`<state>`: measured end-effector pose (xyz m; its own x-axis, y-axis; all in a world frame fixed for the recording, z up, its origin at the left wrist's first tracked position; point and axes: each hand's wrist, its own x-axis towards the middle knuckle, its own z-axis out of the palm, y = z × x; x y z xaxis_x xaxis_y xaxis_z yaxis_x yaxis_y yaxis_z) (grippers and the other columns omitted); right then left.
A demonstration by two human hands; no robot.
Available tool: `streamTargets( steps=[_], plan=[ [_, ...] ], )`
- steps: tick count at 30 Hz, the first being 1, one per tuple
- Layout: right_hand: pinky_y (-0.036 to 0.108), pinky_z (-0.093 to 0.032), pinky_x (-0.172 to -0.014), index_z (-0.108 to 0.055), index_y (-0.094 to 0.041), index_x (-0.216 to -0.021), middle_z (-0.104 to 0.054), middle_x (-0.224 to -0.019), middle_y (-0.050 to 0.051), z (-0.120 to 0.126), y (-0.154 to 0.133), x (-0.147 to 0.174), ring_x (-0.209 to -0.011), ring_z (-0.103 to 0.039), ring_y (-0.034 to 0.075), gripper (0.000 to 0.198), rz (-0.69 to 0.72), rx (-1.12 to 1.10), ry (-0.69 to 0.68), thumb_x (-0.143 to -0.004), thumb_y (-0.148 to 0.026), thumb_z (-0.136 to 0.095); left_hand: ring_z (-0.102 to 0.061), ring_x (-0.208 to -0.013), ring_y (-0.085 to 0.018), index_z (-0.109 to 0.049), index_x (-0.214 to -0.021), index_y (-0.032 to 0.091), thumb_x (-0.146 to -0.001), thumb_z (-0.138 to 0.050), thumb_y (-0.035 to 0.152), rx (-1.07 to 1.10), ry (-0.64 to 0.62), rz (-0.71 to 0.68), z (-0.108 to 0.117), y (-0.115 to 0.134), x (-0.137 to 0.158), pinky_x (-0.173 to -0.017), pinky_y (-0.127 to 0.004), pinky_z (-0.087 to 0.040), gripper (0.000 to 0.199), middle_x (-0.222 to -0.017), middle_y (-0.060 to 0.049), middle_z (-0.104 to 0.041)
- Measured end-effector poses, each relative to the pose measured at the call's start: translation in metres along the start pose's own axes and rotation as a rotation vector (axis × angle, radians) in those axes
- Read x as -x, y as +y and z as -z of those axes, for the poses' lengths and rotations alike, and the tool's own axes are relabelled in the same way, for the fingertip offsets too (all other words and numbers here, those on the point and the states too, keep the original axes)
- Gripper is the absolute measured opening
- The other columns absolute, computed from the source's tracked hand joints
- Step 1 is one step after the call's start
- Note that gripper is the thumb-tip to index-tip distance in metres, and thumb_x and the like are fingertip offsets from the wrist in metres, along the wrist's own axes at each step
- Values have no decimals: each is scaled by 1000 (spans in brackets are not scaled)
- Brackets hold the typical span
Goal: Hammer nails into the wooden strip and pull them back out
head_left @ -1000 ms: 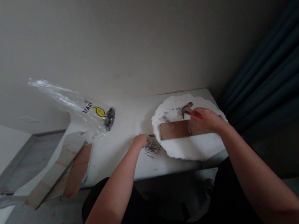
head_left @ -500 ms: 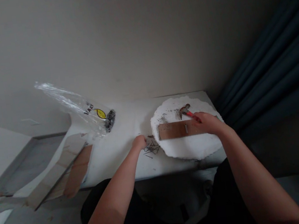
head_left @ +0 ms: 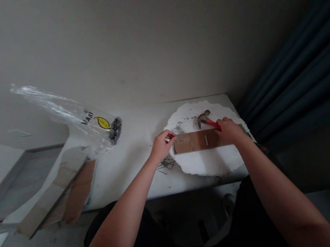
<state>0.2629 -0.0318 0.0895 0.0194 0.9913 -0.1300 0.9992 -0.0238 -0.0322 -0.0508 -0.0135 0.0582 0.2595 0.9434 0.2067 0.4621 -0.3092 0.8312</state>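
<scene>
My right hand (head_left: 229,130) is closed round the red handle of a claw hammer (head_left: 204,117), whose metal head points to the left. Beneath it lies a brown cardboard strip (head_left: 196,141) with a pale mark near its middle and small holes at the left end. The strip rests on a rough-edged white slab (head_left: 216,162). At the strip's upper left corner, my left hand (head_left: 161,144) pinches thumb and fingers together; anything between them is too small to make out. A loose heap of nails (head_left: 167,164) lies just below that hand, partly covered by the wrist.
On the white table (head_left: 133,156), a clear plastic bag (head_left: 91,123) with dark contents stands at the back left. Cardboard pieces (head_left: 51,188) overhang the left side. A dark curtain (head_left: 296,76) hangs on the right, and a wall (head_left: 143,53) rises behind.
My left hand has moved from the nails up and right to the strip's left end. My right hand still grips the hammer, nearly in place. The view has shifted slightly.
</scene>
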Motion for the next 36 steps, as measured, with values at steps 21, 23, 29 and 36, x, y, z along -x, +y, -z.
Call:
streamTargets(
  steps=[21,23,29,36],
  plan=[
    [38,-50,-87,-61,-9,-121,-65,-118,24,2,-5,-21,-111,-66,34,33,-109,87,-117,-100,-20,-38,-67,-80,-16,-66,-93,20,-91,-58,25,-96,-192,21,-20,-2,2,-74,-28,-52,10,-88,-3,-72],
    [39,-50,-87,-59,-9,-124,-63,-122,25,2,-6,-19,-110,-67,33,34,-106,90,-92,-101,-21,-36,-68,-82,-17,-66,-92,21,-90,-58,25,-102,-172,38,-18,-3,2,-75,-27,-52,9,-88,-2,-73],
    [37,-50,-83,-54,-12,-129,-64,-121,22,6,-8,-17,-106,-68,31,36,-137,13,-73,-100,-32,-46,-69,-85,-18,-67,-93,21,-90,-58,24,-101,-144,70,-16,-5,2,-78,-28,-53,10,-89,-2,-74],
    [35,-47,-85,-60,-15,-121,-70,-119,20,3,-10,-21,-108,-67,31,32,-118,12,-83,-100,-37,-49,-69,-86,-18,-66,-91,21,-89,-58,23,-98,-116,91,-10,-2,4,-80,-29,-53,8,-90,-3,-74]
  ],
)
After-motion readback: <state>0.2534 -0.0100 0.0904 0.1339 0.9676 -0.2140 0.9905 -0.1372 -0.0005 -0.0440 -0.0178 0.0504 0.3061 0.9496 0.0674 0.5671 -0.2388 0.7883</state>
